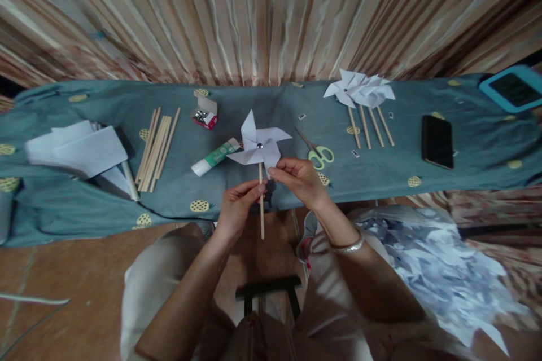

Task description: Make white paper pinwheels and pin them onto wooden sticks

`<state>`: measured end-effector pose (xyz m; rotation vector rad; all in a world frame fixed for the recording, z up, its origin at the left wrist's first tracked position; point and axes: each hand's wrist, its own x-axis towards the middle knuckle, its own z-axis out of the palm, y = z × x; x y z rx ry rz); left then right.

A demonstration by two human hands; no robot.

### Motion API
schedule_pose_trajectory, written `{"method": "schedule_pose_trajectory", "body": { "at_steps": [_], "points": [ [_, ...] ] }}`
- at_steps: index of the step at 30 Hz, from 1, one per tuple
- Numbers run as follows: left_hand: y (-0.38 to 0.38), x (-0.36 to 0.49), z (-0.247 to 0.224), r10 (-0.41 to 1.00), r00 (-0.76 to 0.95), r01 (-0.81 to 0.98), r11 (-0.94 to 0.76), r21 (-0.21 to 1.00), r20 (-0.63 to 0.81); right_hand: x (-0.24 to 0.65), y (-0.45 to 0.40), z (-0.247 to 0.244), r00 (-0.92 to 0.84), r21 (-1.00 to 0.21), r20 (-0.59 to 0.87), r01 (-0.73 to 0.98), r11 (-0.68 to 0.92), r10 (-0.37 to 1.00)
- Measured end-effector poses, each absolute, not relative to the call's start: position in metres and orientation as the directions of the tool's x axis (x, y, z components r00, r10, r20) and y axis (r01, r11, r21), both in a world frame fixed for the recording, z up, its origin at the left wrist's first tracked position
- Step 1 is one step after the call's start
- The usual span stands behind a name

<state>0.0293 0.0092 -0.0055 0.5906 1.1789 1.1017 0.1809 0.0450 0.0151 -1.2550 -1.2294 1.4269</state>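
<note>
A white paper pinwheel [266,138] with a shiny metal pin at its centre is held up in front of me, its blades spread. My left hand [237,204] pinches its wooden stick [262,223] partway down, and the lower end sticks out below the fingers. My right hand [300,179] is closed, thumb and fingers at the tip of the lower right blade. Just left of the pinwheel lies a green and white glue stick [217,156]. A pair of scissors [318,155] with pale green handles rests beyond my right hand.
Several finished pinwheels [359,90] lie at the back right, near a dark phone [437,141] and a blue-framed device [512,89]. On the left are loose wooden sticks [158,149], a small red box of pins [205,114] and white paper sheets [80,149]. Paper pieces [444,271] fill a bag at lower right.
</note>
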Motion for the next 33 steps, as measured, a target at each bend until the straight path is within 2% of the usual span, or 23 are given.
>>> {"method": "schedule_pose_trajectory", "body": {
  "at_steps": [4, 8, 12, 17, 19, 24, 33],
  "points": [
    [0.01, 0.03, -0.004, 0.909, -0.005, -0.36, 0.388, 0.848, -0.418, 0.179, 0.043, 0.013, -0.179, -0.992, -0.128, 0.016, -0.128, 0.976],
    [0.01, 0.03, -0.004, 0.902, -0.019, -0.361, 0.395, 0.845, -0.43, 0.181, 0.043, 0.015, -0.14, -0.992, -0.097, 0.088, -0.085, 0.985],
    [0.011, 0.03, -0.006, 0.895, -0.026, -0.359, 0.407, 0.84, -0.445, 0.193, 0.047, 0.017, -0.017, -0.992, -0.041, 0.122, -0.039, 0.999],
    [0.01, 0.028, -0.006, 0.892, -0.014, -0.345, 0.419, 0.84, -0.451, 0.211, 0.058, 0.017, 0.241, -0.994, 0.015, 0.112, -0.012, 0.97],
    [0.011, 0.028, -0.005, 0.888, -0.007, -0.334, 0.432, 0.838, -0.46, 0.214, 0.061, 0.016, 0.278, -0.994, 0.036, 0.105, 0.007, 0.96],
    [0.011, 0.028, -0.003, 0.882, 0.017, -0.324, 0.451, 0.831, -0.472, 0.212, 0.068, 0.012, 0.182, -0.997, 0.0, 0.077, -0.014, 0.983],
    [0.011, 0.027, -0.006, 0.891, 0.024, -0.328, 0.435, 0.838, -0.453, 0.208, 0.067, 0.012, 0.142, -0.998, -0.051, 0.034, -0.057, 0.989]
  ]
}}
